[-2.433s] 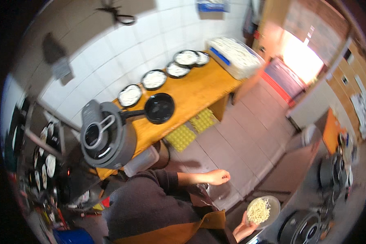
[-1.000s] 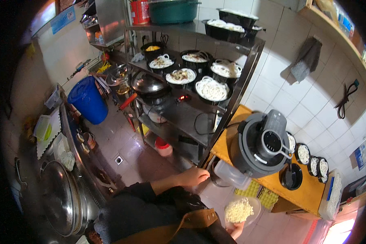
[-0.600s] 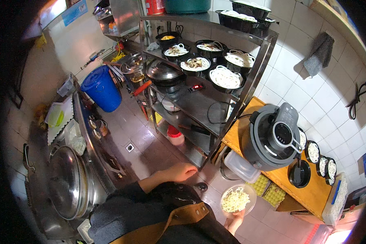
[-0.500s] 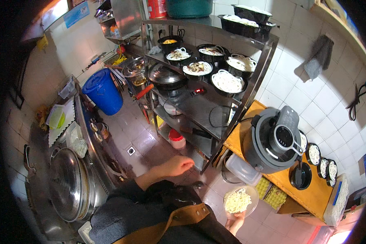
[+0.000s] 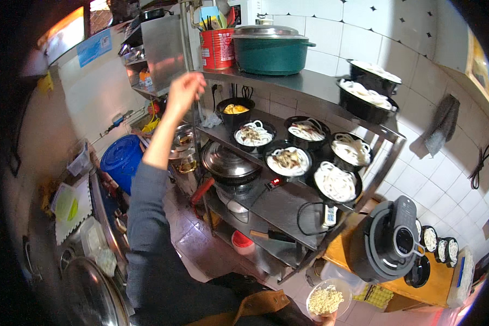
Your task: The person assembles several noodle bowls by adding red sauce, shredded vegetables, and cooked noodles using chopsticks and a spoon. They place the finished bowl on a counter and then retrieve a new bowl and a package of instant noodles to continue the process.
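My left hand [image 5: 187,89] is raised on a stretched arm at the left end of the steel shelf rack, in front of the red can [image 5: 217,49] of utensils. Its fingers are curled in, and I see nothing in them. At the lower edge, my right hand [image 5: 328,318] holds a clear round bowl [image 5: 346,296] with pale yellow shredded strips [image 5: 325,300] in it. On the middle shelf stand several black bowls of thick white noodles [image 5: 336,182], some with brown topping [image 5: 288,162]. A black pot [image 5: 237,110] with yellow food is nearest my left hand.
A green lidded pot [image 5: 271,51] and more noodle bowls [image 5: 367,96] stand on the top shelf. A grey electric cooker [image 5: 386,239] sits on the wooden table at right. A blue bin [image 5: 122,157] and a large metal lid [image 5: 87,288] are at left.
My left hand has gone up and forward from low over the floor to the top of the rack. The view has tilted up. The bowl stays in my right hand.
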### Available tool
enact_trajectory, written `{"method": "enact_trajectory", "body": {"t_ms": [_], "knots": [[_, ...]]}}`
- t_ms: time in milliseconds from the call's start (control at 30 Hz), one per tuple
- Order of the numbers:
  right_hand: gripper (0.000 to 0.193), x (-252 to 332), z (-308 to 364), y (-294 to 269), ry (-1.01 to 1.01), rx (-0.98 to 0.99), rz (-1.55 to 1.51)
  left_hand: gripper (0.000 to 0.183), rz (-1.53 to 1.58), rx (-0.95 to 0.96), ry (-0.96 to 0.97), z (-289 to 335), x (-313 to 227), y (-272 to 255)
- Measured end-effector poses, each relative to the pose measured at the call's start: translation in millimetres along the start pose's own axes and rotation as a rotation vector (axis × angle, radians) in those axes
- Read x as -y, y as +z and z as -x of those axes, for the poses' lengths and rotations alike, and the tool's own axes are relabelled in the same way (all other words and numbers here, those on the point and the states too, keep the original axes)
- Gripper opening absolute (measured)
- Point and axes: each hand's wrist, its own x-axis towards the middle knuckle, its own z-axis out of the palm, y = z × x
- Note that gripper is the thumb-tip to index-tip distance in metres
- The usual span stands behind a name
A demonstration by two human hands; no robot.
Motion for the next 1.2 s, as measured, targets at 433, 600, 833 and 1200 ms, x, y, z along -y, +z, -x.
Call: {"method": "enact_trajectory", "body": {"t_ms": [433, 600, 833, 1200], "knots": [[0.057, -111.6, 22.3, 148.4, -0.236, 0.025, 0.338, 0.025, -0.192, -0.265, 0.249, -146.5, 99.3, 9.5], [0.049, -108.4, 27.4, 159.0, -0.216, 0.013, 0.209, 0.028, -0.035, -0.370, 0.302, -158.6, 97.2, -13.5], [0.055, -117.3, 25.0, 148.3, -0.170, 0.050, 0.129, 0.030, -0.125, -0.474, 0.368, -192.3, 121.2, -32.8], [0.051, -134.7, 35.9, 153.3, -0.200, -0.074, 0.089, 0.035, -0.350, -0.208, 0.298, -310.2, 76.4, -12.2]]}}
